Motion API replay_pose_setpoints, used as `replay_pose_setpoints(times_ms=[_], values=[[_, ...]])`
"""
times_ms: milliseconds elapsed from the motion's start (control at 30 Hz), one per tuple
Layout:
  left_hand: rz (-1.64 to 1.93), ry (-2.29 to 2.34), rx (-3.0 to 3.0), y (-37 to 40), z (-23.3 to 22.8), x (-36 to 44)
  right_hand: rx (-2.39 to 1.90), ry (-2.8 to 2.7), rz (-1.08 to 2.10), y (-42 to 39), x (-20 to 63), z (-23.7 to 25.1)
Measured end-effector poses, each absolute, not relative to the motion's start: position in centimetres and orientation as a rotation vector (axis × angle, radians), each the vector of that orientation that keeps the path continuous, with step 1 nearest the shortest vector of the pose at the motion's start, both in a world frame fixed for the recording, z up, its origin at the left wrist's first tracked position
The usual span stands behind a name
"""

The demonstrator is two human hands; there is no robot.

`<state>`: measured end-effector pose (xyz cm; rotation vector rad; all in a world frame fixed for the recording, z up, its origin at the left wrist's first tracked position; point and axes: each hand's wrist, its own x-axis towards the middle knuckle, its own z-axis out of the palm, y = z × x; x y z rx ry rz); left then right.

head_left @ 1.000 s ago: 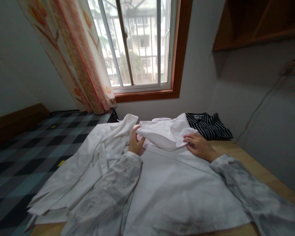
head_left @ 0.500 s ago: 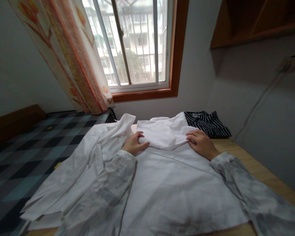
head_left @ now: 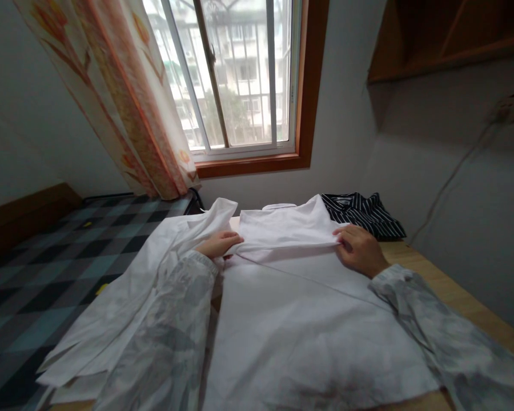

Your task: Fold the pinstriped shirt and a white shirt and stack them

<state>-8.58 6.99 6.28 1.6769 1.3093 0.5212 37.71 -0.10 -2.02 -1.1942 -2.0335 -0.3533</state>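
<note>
Your single view is taken from your head. The camera faces forward and down along the desk, with the window beyond, cut by the top edge. Your left hand and right hand lie near the middle of its field, close ahead of you. The field is wide, taking in the bed at left and the wall shelf at upper right.
</note>
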Motion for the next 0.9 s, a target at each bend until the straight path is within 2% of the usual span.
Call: replay_pose_setpoints(times_ms=[133,267,367,700,900], values=[[0.375,1.35,1.669,6.2,6.0,-8.0,-1.211,-2.135,-0.212,-0.4,38.5,-2.0],[0.381,1.463,1.767,6.1,4.3,-6.5,-1.371,-1.931,-0.375,0.4,38.4,-2.3],[0.283,1.417,1.901,6.6,3.1,-6.2,-1.502,-1.808,-0.375,1.3,38.5,-3.0],[0.25,1.559,1.933,6.5,2.9,-6.3,-1.676,-1.424,0.198,3.2,39.6,-3.9],[0.451,1.831,2.198,7.1,3.0,-5.9,-1.771,-1.284,0.31,4.2,40.7,-3.0]])
